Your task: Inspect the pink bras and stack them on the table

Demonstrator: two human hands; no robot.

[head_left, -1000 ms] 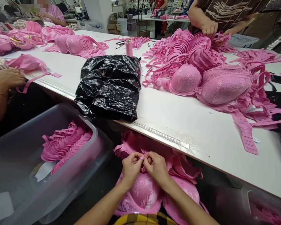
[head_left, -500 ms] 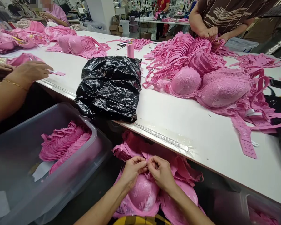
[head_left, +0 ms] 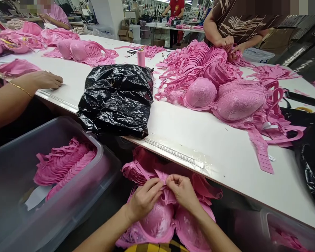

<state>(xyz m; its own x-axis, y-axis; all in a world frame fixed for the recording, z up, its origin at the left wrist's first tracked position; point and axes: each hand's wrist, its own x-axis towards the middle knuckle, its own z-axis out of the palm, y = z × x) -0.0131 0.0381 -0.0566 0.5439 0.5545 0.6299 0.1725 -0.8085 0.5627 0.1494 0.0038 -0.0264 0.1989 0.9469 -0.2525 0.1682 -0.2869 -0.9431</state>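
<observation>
A pink lace bra (head_left: 160, 220) lies on my lap below the table edge, on a heap of more pink bras (head_left: 144, 168). My left hand (head_left: 144, 197) and my right hand (head_left: 182, 190) meet above its cups. Both pinch a small pink strap or band piece of the bra between thumb and fingers, fingertips almost touching.
A white table (head_left: 212, 140) holds a crumpled black plastic bag (head_left: 117, 99), a taped measuring strip (head_left: 173, 153) and a big pile of pink bras (head_left: 220, 84). A clear bin (head_left: 13, 210) with pink bras stands at my left. Another person's hand (head_left: 43, 79) rests at left; a person works opposite.
My hands have dropped slightly lower onto the bra, still pinched together. The hand at the left has moved onto the table and settled flat. The view has shifted a little rightward.
</observation>
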